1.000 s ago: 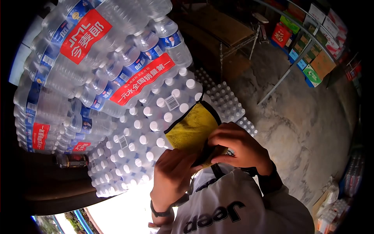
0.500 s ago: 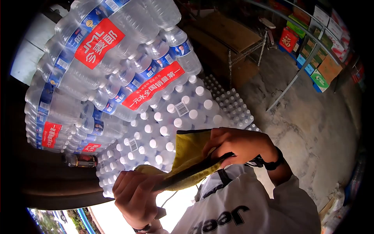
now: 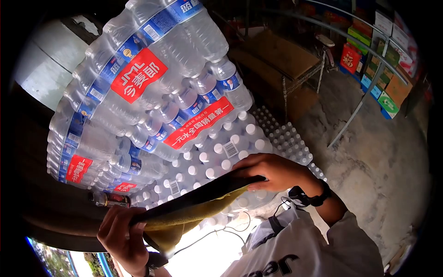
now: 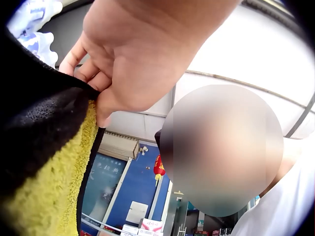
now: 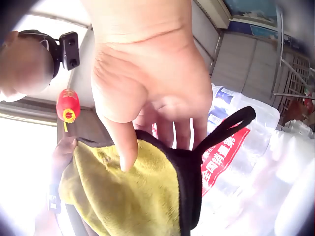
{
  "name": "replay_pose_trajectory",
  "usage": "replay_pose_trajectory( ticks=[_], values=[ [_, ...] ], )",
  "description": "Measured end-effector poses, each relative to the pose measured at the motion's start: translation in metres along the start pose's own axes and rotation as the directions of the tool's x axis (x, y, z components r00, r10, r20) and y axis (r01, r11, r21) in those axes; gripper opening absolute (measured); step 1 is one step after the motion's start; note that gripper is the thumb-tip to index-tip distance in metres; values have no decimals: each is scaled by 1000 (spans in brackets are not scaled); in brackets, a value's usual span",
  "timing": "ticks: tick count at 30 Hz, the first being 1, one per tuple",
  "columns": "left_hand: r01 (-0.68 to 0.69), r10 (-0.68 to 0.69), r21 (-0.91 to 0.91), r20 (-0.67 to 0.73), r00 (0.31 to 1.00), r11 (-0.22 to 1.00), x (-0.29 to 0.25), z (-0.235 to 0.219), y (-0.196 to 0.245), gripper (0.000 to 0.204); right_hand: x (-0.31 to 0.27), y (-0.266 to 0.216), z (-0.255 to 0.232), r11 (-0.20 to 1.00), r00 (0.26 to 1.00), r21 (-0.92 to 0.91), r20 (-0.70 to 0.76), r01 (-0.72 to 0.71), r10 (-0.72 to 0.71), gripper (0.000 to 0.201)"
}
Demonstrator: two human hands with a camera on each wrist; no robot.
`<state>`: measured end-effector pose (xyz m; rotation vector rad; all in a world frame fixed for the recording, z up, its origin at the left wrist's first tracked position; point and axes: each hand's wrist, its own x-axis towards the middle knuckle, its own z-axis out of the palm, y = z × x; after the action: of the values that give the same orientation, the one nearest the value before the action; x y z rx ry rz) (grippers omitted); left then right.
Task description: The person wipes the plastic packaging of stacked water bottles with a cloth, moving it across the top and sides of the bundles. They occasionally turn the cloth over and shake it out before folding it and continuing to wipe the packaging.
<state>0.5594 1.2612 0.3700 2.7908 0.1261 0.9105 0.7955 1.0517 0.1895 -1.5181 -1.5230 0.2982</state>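
A yellow towel (image 3: 191, 213) with black edging is stretched in a slant between both hands in the head view. My left hand (image 3: 122, 237) pinches its lower-left end. At the upper-right end, my right hand (image 3: 277, 173) grips the edge between thumb and fingers. In the left wrist view, the left thumb and fingers close on the black border beside the fuzzy yellow side (image 4: 54, 191). The right wrist view shows the right thumb lying over the yellow face, with a black hanging loop (image 5: 234, 123) sticking out beyond the fingers.
Shrink-wrapped packs of water bottles (image 3: 180, 51) are stacked behind the towel, with white-capped bottles standing lower. A dark bottle (image 3: 113, 199) lies at the left. To the right are a metal rail (image 3: 357, 108), stacked boxes (image 3: 387, 81) and concrete floor (image 3: 364, 166).
My hands have moved apart, the left one down and leftward. The towel, bunched and hanging between close hands earlier, is now drawn out into a long band. The head view has shifted slightly.
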Motion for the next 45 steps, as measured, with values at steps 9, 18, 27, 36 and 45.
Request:
replay_pose_trajectory(
  ticks=[9,18,27,36,45],
  values=[
    [153,-159,-107,-46,986,982,-24,3,-41,27,4,6,-18,990,992,-71,-42,-120,118,24],
    [322,-365,-345,-65,929,881,-62,22,-93,16,10,-16,-34,996,944,-73,-328,-51,24,15],
    [313,-379,-476,-48,924,822,-80,56,-125,8,8,-23,-36,986,929,47,-328,-162,169,22],
    [305,-387,-494,-71,919,814,-71,58,-125,10,18,-33,-60,958,973,-275,-232,-79,14,23],
    [333,-426,-581,-26,904,743,-58,88,-121,9,33,-34,-60,923,920,-375,-386,-83,-74,21]
  ],
)
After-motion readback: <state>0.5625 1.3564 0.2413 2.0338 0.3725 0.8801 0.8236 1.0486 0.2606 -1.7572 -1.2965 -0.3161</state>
